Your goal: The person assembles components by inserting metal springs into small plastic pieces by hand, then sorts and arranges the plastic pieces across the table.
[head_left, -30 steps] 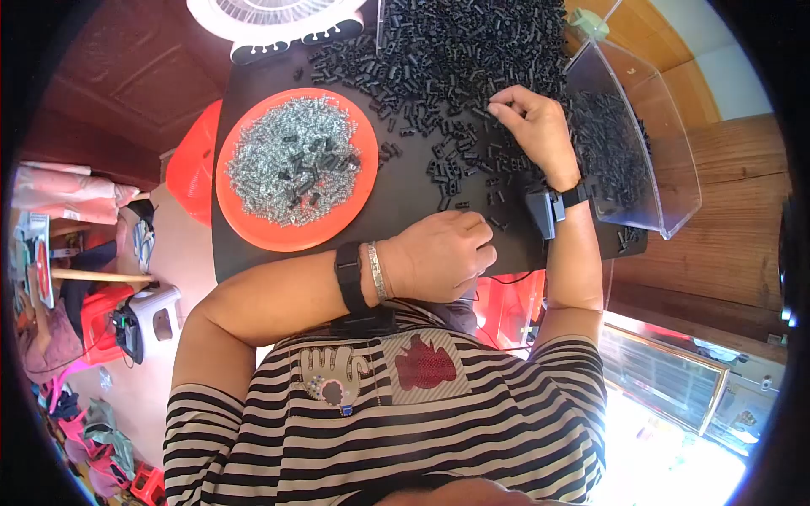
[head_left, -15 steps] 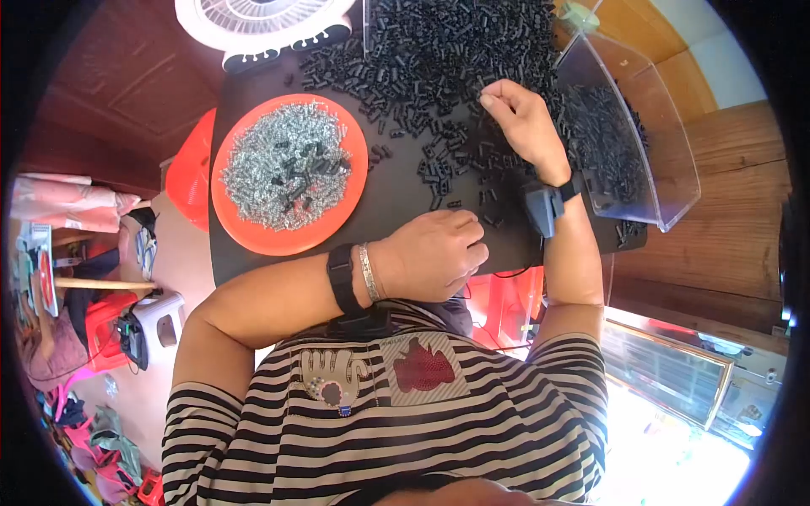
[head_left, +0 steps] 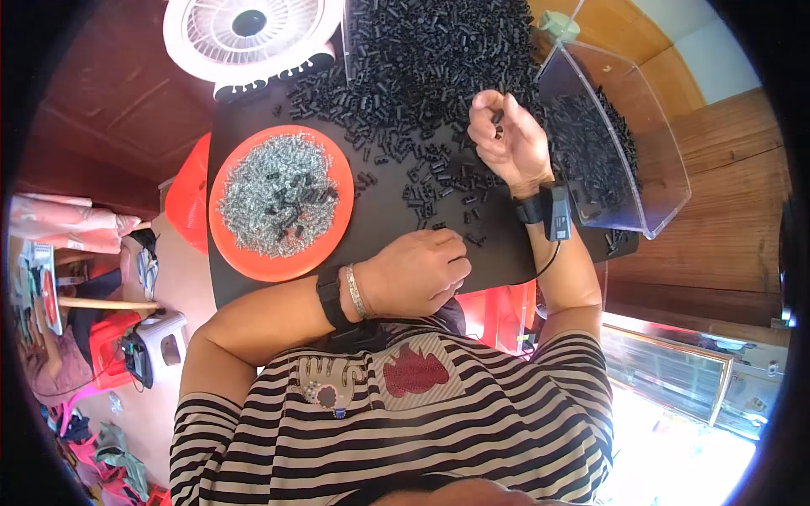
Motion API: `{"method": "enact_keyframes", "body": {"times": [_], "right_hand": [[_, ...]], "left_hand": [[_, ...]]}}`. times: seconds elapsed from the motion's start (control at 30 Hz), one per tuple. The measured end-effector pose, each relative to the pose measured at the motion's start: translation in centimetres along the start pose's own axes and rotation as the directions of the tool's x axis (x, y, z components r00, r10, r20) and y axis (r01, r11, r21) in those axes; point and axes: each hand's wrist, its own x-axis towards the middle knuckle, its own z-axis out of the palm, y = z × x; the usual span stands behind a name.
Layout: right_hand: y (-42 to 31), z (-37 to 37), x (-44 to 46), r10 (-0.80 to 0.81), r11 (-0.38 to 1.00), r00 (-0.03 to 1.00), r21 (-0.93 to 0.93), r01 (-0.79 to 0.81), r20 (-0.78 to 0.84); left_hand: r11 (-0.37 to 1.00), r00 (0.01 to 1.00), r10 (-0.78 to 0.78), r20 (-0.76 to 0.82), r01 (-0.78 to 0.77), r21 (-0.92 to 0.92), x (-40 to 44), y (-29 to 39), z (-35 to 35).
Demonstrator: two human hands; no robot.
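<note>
My right hand (head_left: 511, 142) is raised over the right of the table, palm turned up and fingers curled in. Small black plastic pieces (head_left: 498, 131) show between its fingers and palm. Near the table's front edge, my left hand (head_left: 413, 271) is closed with its back up; whatever its fingers hold is hidden. Beyond the hands lies a large heap of short black plastic pieces (head_left: 439, 59), with looser ones scattered toward me. On the left, an orange-red plate (head_left: 344, 221) carries a pile of small shiny silvery parts (head_left: 274, 181), with several black pieces on top.
A clear plastic bin (head_left: 666, 181) holding more black pieces stands at the right edge. At the back left is a white fan (head_left: 249, 24). A red basin (head_left: 190, 194) sits beyond the table's left side, and stools (head_left: 160, 346) stand on the floor.
My right hand has turned from palm down over the heap to palm up, with fingers curled. My left hand stays closed near the table edge. The view has shifted slightly.
</note>
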Motion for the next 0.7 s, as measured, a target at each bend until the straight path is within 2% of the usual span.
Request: {"method": "enact_keyframes", "body": {"times": [0.07, 0.1, 0.17, 0.2, 0.23, 0.3, 0.33, 0.47, 0.57, 0.6, 0.7], "right_hand": [[0.3, 0.0, 0.1, 0.039, 0.999, 0.997, 0.001, -0.039, -0.068], [0.1, 0.9, 0.0, 0.014, 0.997, 0.977, -0.068, -0.029, -0.213], [-0.6, 0.4, 0.0, -0.082, 0.979, 0.938, -0.201, 0.013, -0.338], [-1.3, 1.4, -0.1, -0.180, 0.925, 0.879, -0.380, -0.001, -0.441], [-1.8, 1.0, -0.4, -0.241, 0.886, 0.889, -0.463, 0.037, -0.390], [-2.5, 1.5, -0.3, -0.293, 0.820, 0.844, -0.572, -0.020, -0.449], [-2.5, 2.0, -0.2, -0.293, 0.822, 0.817, -0.567, -0.049, -0.497], [-2.8, 0.4, -0.6, -0.056, 0.771, 0.909, -0.596, -0.223, -0.413], [-0.2, -0.7, 0.1, -0.310, 0.311, 0.929, -0.945, -0.103, -0.203], [-0.3, 0.1, -0.2, -0.289, 0.194, 0.923, -0.959, -0.205, -0.256], [0.4, 0.5, 0.1, -0.238, -0.029, 0.937, -0.962, -0.270, -0.256]], "left_hand": [[1.000, 1.000, -0.004, -0.001, 0.004, 0.001, -0.1, 0.0, 0.0], [1.000, 1.000, -0.003, -0.003, 0.003, 0.000, -0.1, 0.0, 0.1], [1.000, 1.000, 0.000, 0.003, 0.000, -0.002, -0.1, 0.0, 0.1], [1.000, 1.000, -0.003, 0.011, 0.003, 0.000, -0.1, 0.1, 0.0], [1.000, 1.000, -0.006, 0.017, 0.006, 0.006, -0.1, 0.1, -0.1], [1.000, 1.000, -0.003, 0.006, 0.003, 0.011, -0.2, 0.2, -0.1], [1.000, 1.000, -0.002, 0.000, 0.002, 0.012, -0.2, 0.2, -0.1], [1.000, 1.000, 0.001, 0.030, -0.001, 0.016, -0.2, 0.1, -0.2], [1.000, 1.000, -0.006, 0.027, 0.006, 0.010, -0.2, 0.0, 0.0], [1.000, 1.000, -0.009, 0.029, 0.009, 0.002, -0.2, 0.0, 0.1], [1.000, 1.000, -0.015, 0.023, 0.015, -0.009, -0.2, -0.1, 0.3]]}}
